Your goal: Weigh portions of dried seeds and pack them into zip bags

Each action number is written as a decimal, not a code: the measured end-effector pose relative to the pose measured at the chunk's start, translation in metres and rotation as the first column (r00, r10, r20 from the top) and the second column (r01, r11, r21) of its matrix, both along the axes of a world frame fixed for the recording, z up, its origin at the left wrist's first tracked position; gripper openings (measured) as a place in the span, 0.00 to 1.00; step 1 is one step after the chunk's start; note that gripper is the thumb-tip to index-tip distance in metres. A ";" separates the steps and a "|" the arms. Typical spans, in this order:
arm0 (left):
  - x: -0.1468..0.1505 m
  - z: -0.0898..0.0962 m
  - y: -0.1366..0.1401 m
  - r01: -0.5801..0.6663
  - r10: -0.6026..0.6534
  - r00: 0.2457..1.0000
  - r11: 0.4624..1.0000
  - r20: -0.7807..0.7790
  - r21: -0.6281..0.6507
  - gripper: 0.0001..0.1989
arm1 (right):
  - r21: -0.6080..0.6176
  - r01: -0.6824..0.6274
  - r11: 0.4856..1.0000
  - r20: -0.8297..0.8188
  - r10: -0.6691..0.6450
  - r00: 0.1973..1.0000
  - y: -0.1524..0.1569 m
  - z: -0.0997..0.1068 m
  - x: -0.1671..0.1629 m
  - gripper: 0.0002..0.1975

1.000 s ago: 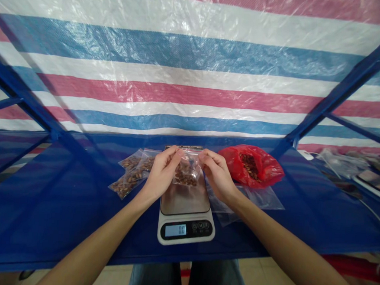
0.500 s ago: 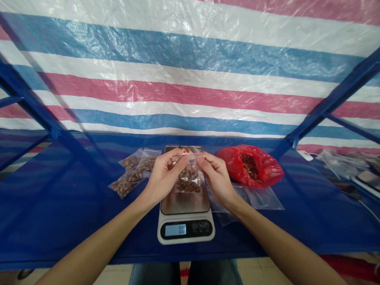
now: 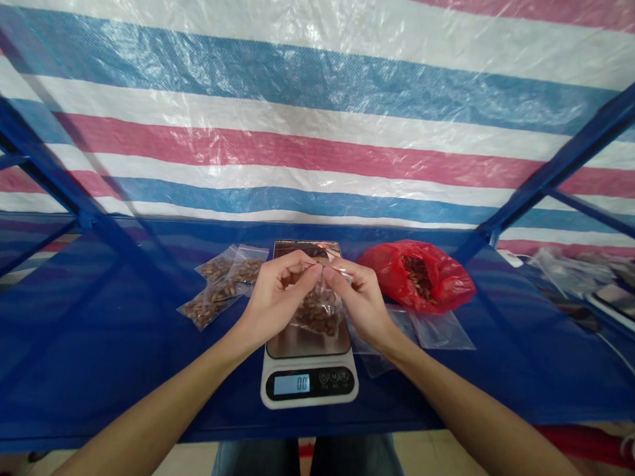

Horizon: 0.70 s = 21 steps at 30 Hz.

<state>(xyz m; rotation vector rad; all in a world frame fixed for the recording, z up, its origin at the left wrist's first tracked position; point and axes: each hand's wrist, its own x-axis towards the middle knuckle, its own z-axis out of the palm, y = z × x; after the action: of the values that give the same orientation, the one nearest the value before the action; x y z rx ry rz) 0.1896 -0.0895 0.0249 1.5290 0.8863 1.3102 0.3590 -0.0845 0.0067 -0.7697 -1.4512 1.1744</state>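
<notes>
Clear bag (image 3: pixel 318 316): mouth away, filled end nearer.

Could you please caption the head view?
Left hand and right hand pinch a clear bag of brown pieces over a scale reading 0.0.

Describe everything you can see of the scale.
The scale has a white body, shiny metal-looking plate and black panel with three round buttons and a lit display reading 0.0. It lies flat on the table, panel toward the camera. The left hand and right hand hold a bag over the plate; whether it touches is unclear.
</notes>
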 end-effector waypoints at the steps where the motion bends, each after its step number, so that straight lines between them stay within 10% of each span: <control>1: 0.001 -0.001 0.000 -0.005 0.005 1.000 1.000 -0.010 0.010 0.18 | 0.010 0.009 1.000 0.007 -0.009 1.000 -0.001 0.001 0.000 0.21; 21: -0.007 0.003 0.007 -0.228 0.222 0.966 0.973 0.132 0.027 0.16 | 0.029 -0.037 0.999 -0.099 0.040 0.994 0.010 0.000 0.011 0.13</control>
<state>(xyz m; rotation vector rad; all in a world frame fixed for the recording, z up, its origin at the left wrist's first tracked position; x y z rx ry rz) 0.1830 -0.0824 0.0279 1.3877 0.9765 1.5811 0.3700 -0.0742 0.0062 -0.6576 -1.4020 1.2030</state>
